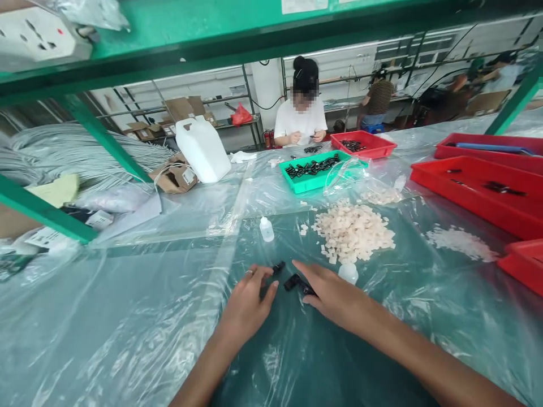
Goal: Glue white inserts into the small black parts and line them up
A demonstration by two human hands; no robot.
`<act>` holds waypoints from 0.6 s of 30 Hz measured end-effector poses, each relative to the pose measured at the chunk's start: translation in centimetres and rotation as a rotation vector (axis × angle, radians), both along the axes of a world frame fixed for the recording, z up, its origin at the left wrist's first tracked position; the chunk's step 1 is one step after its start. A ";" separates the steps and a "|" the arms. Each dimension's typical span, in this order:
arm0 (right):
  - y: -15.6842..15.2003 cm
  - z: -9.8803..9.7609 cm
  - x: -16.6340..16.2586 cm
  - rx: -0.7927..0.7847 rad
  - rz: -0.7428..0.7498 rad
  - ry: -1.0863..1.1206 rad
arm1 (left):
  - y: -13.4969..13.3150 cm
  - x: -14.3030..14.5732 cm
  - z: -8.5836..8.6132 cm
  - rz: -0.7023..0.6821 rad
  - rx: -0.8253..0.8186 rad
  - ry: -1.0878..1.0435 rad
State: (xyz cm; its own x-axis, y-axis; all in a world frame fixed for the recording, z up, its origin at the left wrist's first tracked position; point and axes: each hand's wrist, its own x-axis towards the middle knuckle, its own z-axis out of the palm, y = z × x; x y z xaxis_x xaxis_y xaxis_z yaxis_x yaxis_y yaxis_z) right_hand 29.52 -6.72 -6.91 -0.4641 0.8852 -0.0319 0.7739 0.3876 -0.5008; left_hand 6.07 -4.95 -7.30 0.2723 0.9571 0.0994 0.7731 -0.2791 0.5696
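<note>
My left hand [249,299] rests low over the green work surface, thumb and forefinger apart. Its fingertips touch a small black part [278,268], which lies just beyond them. In my right hand [333,293], a glossy black part [307,289] sits between the thumb and the fingers, while the forefinger stretches forward. Another short black piece [292,282] pokes out at that hand's left side; whether the two are joined I cannot tell. A small white dropper bottle [267,229] stands ahead of my hands. Behind my right hand, a second whitish bottle [348,273] is partly hidden.
Beyond my right hand spreads a heap of cream-coloured pieces [356,230]. A green tray [297,183] of black parts and red trays [462,195] stand farther off. A white jug [203,150] is at left. Overhead runs a green shelf beam [190,48]. A co-worker [300,121] sits opposite.
</note>
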 end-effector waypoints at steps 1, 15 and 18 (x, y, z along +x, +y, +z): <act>-0.4 -0.1 0.2 -0.012 -0.012 0.000 | 0.6 0.3 -0.1 0.012 0.015 0.046; -2.5 2.1 4.6 0.155 -0.148 0.256 | 4.3 1.0 -0.5 -0.133 -0.025 0.014; -2.4 1.7 8.3 0.322 -0.409 0.421 | 3.4 1.1 0.3 -0.169 -0.035 -0.131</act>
